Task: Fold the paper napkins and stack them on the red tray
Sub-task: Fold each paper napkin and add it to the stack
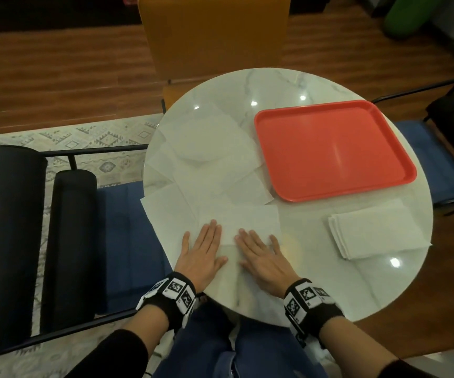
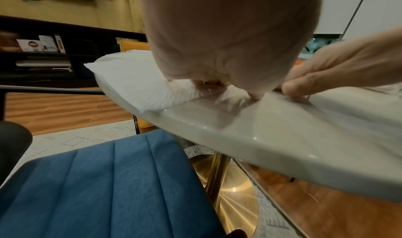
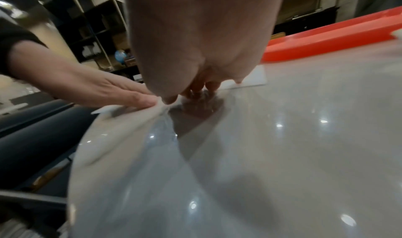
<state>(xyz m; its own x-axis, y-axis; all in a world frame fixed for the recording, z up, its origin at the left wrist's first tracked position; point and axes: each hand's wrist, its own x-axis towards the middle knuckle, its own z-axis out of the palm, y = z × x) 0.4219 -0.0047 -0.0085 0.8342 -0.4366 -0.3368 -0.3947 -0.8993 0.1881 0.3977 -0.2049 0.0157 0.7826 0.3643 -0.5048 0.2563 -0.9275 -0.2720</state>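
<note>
Napkin [image 1: 247, 223] lay folded at the marble table's [image 1: 315, 282] near edge, left hand [image 1: 202, 252] and right hand [image 1: 261, 261] pressing it flat, fingers straight.

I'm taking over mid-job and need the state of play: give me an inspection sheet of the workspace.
Surface: round white marble table, glossy.
Job's things: empty red plastic tray; folded white paper napkin under both hands; loose unfolded napkins overlapping left of the tray; stack of folded napkins on the table, right, not on the tray.
Clutter: nothing seen.
Grippers: left hand and right hand flat, pressing the napkin.
Cables: nothing seen.
Surroundings: blue cushioned chair, yellow chair, patterned rug.
</note>
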